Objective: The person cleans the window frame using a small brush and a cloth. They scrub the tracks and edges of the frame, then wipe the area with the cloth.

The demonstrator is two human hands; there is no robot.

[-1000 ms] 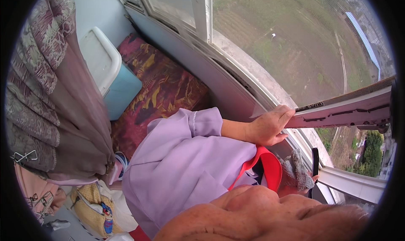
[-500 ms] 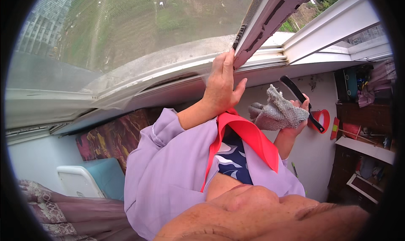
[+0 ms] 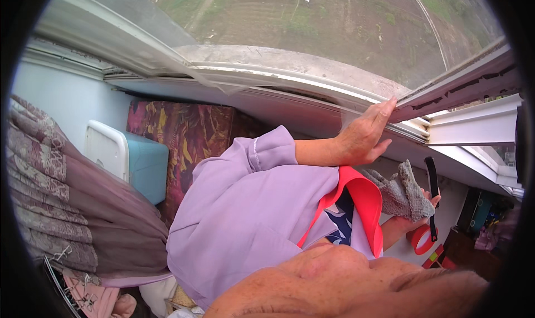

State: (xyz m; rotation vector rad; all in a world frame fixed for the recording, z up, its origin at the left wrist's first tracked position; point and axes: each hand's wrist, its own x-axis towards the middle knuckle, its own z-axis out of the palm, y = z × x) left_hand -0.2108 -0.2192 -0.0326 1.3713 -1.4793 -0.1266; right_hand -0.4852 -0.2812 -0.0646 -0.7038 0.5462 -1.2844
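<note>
My left hand (image 3: pixel 365 137) is raised at the window, its fingers extended and their tips against the lower end of a worn, pinkish window sash edge (image 3: pixel 457 87). Its thumb stands apart, and nothing is held in it. Lower down on the right, my right hand (image 3: pixel 402 223) is closed on a damp-looking grey cloth (image 3: pixel 397 194). A slim, curved black tool (image 3: pixel 433 185) stands up from the same hand, its kind unclear. The cloth hides most of that hand's fingers.
A loose mesh screen (image 3: pixel 217 78) hangs over the window's lower track. White frame rails (image 3: pixel 473 126) run to the right. Below stand a red round container (image 3: pixel 419 241), a teal box with white lid (image 3: pixel 147 165), a patterned covered block (image 3: pixel 192 134) and a mauve curtain (image 3: pixel 106 190).
The view has swung left, so window and hands appear farther right and more of the curtain shows. My left hand stays at the sash edge; my right keeps the cloth and black tool.
</note>
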